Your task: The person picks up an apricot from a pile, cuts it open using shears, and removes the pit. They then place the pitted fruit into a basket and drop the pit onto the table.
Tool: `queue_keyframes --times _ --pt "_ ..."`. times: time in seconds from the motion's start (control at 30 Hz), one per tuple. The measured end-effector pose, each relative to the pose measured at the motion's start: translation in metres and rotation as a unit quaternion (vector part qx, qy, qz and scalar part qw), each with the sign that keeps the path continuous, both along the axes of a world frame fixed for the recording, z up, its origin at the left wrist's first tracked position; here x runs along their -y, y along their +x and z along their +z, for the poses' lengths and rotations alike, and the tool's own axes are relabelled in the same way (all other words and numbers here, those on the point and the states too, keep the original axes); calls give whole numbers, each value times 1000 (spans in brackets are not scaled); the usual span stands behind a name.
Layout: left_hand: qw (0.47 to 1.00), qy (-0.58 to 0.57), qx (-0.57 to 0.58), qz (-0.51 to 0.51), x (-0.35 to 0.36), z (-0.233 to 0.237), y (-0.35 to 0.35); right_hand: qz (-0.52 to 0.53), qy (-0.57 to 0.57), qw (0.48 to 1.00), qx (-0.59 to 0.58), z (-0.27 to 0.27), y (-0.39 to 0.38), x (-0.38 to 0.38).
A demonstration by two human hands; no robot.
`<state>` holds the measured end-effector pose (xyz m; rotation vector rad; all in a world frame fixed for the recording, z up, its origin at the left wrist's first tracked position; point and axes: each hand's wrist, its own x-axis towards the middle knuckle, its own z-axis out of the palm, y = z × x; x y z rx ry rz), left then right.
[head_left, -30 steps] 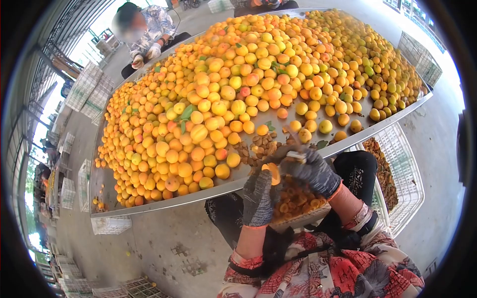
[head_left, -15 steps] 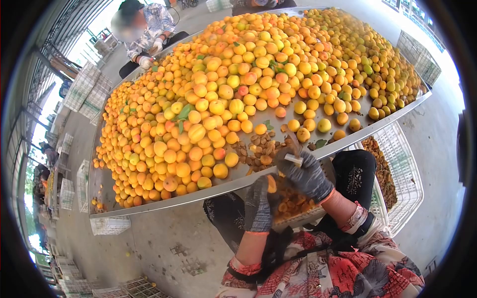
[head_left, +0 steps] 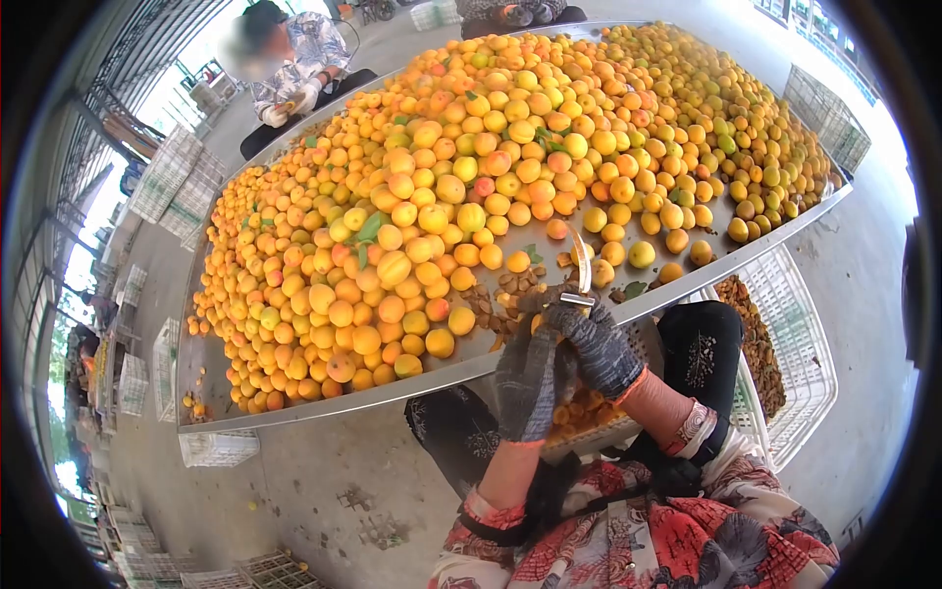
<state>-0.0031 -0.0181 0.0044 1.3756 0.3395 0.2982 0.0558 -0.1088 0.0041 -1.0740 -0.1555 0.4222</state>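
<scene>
My right hand [head_left: 601,344], in a grey knit glove, is closed around a small knife [head_left: 583,263] with a thin curved blade pointing up. Close against it, my left hand [head_left: 526,383], gloved too, is closed, and a bit of orange apricot [head_left: 536,322] shows at its fingertips. Both hands are at the near rim of a metal table [head_left: 461,369] heaped with whole apricots [head_left: 392,265]. Brown apricot stones [head_left: 510,292] lie just beyond my hands. Below them, a crate of apricot halves [head_left: 581,410] is partly hidden by my hands.
To the right stands a white plastic crate [head_left: 800,344] with brown-orange pieces [head_left: 751,339] beside it. Across the table sits a co-worker [head_left: 299,64] with gloved hands; another person [head_left: 510,15] is at the far edge. Stacked crates [head_left: 177,177] stand at left.
Both hands have risen toward the table and come together. The knife blade has swung upright and shows clearly. The orange piece at my left fingers is now mostly covered.
</scene>
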Motion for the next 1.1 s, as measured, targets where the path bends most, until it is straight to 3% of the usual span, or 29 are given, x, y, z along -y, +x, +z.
queue_keyframes --times 0.17,0.3,0.47,0.53,0.63,0.67,0.73,0.87,0.97,1.03,1.1 --pt "996 -74 -5 51 2 -7 9 51 -8 995 -85 17 2 12" --pt "998 19 37 37 -11 -2 14 10 -35 999 -39 18 8 7" --pt "993 90 73 11 -18 -10 21 63 -93 994 -7 26 16 8" --pt "959 261 114 -4 -21 -6 23 71 -104 992 -24 28 23 10" --pt "951 274 143 1 -22 -5 26 84 -95 991 -51 30 25 10" --pt "951 274 143 1 -21 -4 26 86 -74 992 -61 30 26 9" --pt "978 152 141 6 -17 -1 27 82 -81 992 -41 26 28 8" --pt "953 264 152 -2 -25 -11 30 64 -58 996 -16 23 28 6" --pt "975 183 123 -17 -25 -7 32 80 18 996 -44 17 33 5" --pt "995 80 59 -10 -22 5 34 85 -7 996 -33 14 35 6" --pt "998 45 44 1 -26 -19 38 90 -33 995 -21 9 38 5"
